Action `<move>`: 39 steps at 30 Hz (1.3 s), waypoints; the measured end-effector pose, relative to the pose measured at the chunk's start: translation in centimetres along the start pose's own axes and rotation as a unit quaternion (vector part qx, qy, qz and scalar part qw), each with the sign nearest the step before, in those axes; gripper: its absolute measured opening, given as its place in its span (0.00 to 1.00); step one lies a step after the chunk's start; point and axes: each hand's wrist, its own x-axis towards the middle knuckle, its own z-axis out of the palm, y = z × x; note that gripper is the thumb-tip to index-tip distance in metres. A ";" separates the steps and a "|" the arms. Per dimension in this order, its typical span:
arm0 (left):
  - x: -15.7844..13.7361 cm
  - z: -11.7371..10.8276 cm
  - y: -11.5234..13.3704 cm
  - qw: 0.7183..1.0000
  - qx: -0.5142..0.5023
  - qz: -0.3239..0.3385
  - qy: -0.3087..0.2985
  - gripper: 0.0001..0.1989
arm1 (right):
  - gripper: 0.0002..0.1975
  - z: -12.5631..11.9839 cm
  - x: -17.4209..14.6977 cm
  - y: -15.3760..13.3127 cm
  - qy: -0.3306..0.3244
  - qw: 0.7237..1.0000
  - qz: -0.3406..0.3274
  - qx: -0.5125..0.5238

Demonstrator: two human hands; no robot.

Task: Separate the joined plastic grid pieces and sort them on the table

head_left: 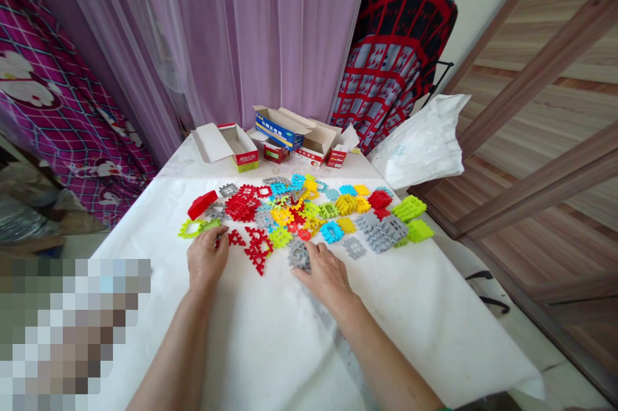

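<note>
Plastic interlocking building pieces with toothed edges lie on a white-covered table. My right hand point(331, 274) grips grey square building pieces point(299, 255) at the front of the pile, thumb on the near side and fingers on the far side. My left hand point(207, 259) is at the pile's left front, its fingers curled together around what looks like a small red piece, mostly hidden. Just right of it lie red triangular pieces point(259, 250). Beyond its fingertips is a lime-green frame piece point(191, 228). Loose red squares point(243, 207) are heaped behind.
Grey stacks point(381, 232), yellow stacks point(346, 205) and lime-green stacks point(409, 207) sit at the right. Opened cardboard boxes point(277, 129) stand along the back edge. A white plastic bag point(420, 140) is at the back right corner. The white tablecloth point(270, 340) covers the front.
</note>
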 end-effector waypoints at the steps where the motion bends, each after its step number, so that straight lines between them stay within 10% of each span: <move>1: 0.0 0.0 0.0 1.000 0.001 -0.001 -0.001 0.15 | 0.24 0.0 -0.1 0.3 -0.003 1.000 -0.010 0.003; 8: 0.1 0.0 -0.2 1.000 0.006 -0.002 -0.010 0.16 | 0.22 0.3 -0.8 2.2 0.047 0.998 -0.009 0.050; 18: 0.2 0.0 -0.1 1.000 0.018 0.002 -0.018 0.18 | 0.22 -2.8 -1.5 9.5 0.080 0.971 0.221 -0.042; 39: 0.2 0.4 -0.8 1.000 0.017 0.016 -0.001 0.16 | 0.25 -2.8 -1.2 9.1 0.035 0.967 0.248 -0.054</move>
